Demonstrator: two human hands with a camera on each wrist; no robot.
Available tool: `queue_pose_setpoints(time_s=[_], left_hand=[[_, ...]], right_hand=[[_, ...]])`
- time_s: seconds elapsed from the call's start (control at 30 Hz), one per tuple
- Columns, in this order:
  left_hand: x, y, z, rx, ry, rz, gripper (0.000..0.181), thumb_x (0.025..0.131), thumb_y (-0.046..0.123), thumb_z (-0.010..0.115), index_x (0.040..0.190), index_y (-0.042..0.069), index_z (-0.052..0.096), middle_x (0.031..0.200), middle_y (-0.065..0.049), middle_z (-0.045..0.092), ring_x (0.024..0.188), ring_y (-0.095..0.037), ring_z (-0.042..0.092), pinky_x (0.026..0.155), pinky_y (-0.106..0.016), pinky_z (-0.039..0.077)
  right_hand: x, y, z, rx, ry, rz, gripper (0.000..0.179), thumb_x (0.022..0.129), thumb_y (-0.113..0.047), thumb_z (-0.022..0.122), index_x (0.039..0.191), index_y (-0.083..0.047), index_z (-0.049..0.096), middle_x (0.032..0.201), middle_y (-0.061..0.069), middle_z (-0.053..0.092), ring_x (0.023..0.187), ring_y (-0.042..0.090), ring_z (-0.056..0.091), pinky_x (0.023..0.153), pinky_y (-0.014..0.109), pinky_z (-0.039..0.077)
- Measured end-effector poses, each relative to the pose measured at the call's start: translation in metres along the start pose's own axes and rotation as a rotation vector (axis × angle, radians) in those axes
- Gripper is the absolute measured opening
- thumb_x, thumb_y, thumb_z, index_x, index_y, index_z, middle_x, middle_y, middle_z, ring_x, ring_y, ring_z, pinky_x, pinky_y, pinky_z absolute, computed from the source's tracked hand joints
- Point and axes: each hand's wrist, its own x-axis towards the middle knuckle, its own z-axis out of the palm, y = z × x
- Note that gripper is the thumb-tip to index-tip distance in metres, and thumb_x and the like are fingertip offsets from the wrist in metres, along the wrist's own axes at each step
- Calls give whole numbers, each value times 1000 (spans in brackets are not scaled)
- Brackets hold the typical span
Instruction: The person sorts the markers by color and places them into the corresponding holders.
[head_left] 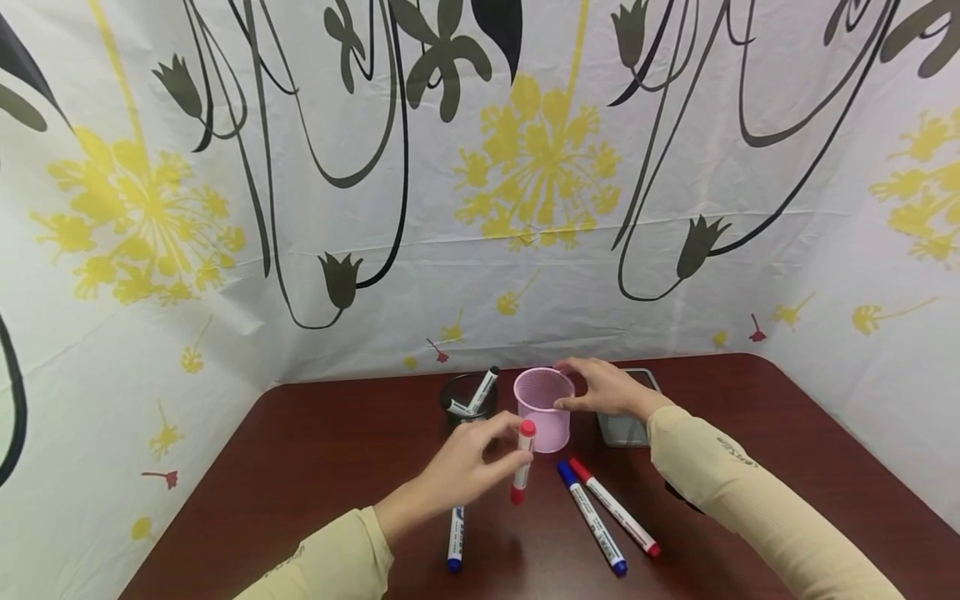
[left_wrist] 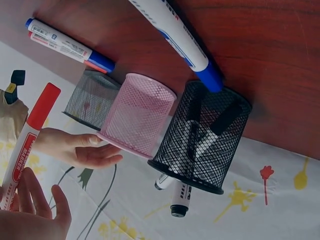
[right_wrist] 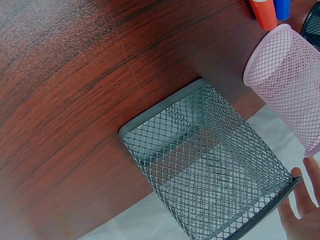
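Note:
My left hand (head_left: pixel 465 458) pinches a red-capped whiteboard marker (head_left: pixel 522 467) between thumb and fingers, its red cap up, in front of the pink cup. With the thumb at the near side of its rim and fingers round the far side, my right hand (head_left: pixel 609 388) holds the pink mesh pen cup (head_left: pixel 545 425). This cup stands upright on the table, and no pen shows inside it. Just left of it is a black mesh pen cup (left_wrist: pixel 220 155) with black-capped markers in it. A grey rectangular mesh holder (right_wrist: pixel 200 170) stands to the right, partly behind my right hand.
On the dark wood table (head_left: pixel 330 467), a blue marker (head_left: pixel 592 517) and a red marker (head_left: pixel 621 515) lie side by side at the right. Another blue marker (head_left: pixel 456 542) lies below my left hand. A patterned sheet (head_left: pixel 420 292) hangs behind the table.

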Motion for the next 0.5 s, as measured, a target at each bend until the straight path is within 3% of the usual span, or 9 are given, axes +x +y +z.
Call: queue_pose_setpoints(time_s=[0.5], left_hand=[[12,-6,-10,-10,28,-49,20,84,17,62,102,10,56,81,7,63,77,-1,56,75,-23,43]], right_hand=[[2,1,1,-10,-2,-9,68,72,-48,67,120,-3,50,109,7,57,102,27,51,83,45,39]])
